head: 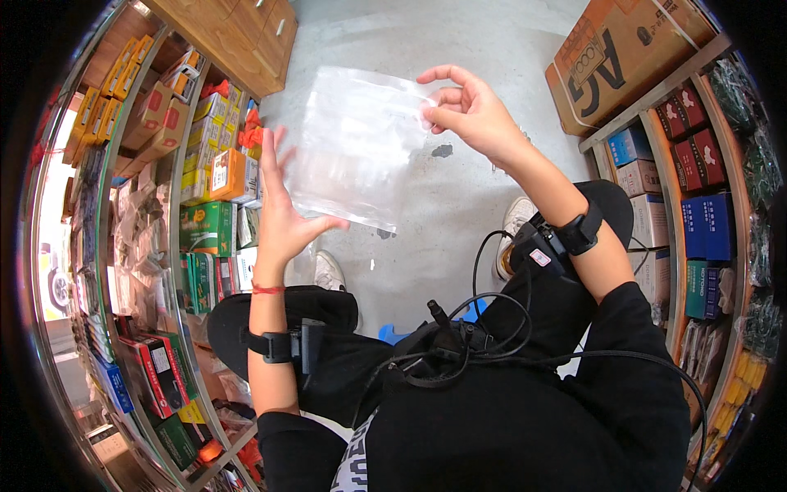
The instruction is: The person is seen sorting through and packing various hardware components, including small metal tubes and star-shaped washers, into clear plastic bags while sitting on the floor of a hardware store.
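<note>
A clear plastic bag (356, 144) hangs spread out over the grey floor. My right hand (470, 114) pinches its upper right edge between thumb and fingers, the index finger held out. At the bag's left side is my left hand (280, 203), fingers raised and spread wide from the thumb. The left thumb lies by the bag's lower edge; whether it touches the film I cannot tell. Nothing shows through the bag as clearly being inside it.
Shelves of boxed goods (208, 224) line my left; more shelves with cartons (648, 221) stand on my right. A large cardboard box (615, 67) and a wooden cabinet (237, 37) are ahead. Black cables (473, 350) cross my lap above a blue seat (393, 335).
</note>
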Tool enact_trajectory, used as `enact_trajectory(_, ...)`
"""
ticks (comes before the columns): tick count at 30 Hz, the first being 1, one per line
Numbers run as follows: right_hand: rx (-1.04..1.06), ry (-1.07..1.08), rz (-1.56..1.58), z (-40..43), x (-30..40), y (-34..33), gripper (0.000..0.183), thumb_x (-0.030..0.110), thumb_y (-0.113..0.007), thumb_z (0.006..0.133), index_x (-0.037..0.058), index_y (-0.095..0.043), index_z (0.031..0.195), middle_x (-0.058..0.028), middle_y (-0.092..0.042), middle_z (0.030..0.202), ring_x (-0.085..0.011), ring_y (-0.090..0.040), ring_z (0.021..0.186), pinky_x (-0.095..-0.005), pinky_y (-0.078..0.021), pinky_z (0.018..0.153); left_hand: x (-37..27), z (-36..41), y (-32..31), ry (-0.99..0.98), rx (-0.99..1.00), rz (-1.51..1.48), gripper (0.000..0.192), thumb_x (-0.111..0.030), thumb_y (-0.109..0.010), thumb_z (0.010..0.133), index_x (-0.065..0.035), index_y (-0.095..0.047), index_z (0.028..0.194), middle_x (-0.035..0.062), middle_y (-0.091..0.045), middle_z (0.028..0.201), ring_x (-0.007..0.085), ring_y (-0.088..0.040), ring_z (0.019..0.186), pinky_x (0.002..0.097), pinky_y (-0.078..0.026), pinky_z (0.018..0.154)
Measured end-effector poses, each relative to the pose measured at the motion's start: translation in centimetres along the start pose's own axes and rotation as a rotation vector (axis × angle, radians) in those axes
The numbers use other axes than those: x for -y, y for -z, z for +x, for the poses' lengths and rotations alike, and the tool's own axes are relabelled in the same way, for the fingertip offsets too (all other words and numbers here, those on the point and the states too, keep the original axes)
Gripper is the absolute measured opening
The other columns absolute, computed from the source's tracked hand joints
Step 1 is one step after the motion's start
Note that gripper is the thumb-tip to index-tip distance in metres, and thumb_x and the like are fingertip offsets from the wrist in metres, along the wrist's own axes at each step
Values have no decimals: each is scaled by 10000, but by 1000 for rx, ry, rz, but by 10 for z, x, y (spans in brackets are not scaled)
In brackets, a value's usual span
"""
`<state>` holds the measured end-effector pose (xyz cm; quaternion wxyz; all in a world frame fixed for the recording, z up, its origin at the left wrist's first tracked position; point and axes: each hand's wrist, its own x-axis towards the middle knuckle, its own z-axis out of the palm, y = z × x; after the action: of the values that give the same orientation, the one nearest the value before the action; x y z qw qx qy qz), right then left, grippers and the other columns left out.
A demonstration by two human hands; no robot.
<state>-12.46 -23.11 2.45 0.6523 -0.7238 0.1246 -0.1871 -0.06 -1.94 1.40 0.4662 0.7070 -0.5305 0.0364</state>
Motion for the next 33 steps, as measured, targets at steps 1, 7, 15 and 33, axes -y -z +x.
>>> enact_trajectory(1, 2, -1, 1, 0, 0, 1, 296, 55, -520, 711, 23, -425, 989, -10, -522, 657, -58, -493, 612, -174, -403, 557, 1, -3, 1, 3, 0, 1, 1186, -269, -770, 322, -103, -53, 1252, 133, -408, 1105, 209, -446, 930, 280, -360, 767)
enact_trajectory(7, 91, 89, 5, -3, 5, -7, 281, 32, -505, 709, 38, -421, 977, -14, -518, 673, -60, -487, 638, -184, -402, 560, 9, -14, 3, 584, 160, -790, 779, -246, -669, 620, -26, -204, 1205, 90, -497, 984, 109, -476, 836, 207, -363, 721)
enact_trajectory(15, -164, 691, -799, -8, 3, -15, 137, 39, -569, 631, 72, -521, 755, -19, -469, 598, -124, -486, 587, -218, -392, 495, 6, -17, -3, 637, 126, -570, 118, -111, -533, 746, -9, -565, 796, -2, -557, 714, 35, -475, 632, 163, -373, 585)
enact_trajectory(33, -104, 798, -987, -15, -13, -34, 89, 47, -556, 617, 65, -470, 630, -28, -445, 586, -183, -459, 539, -271, -380, 464, 2, -15, -4, 424, 243, -379, 124, -111, -530, 742, -3, -586, 770, 12, -540, 707, 65, -469, 633, 187, -370, 583)
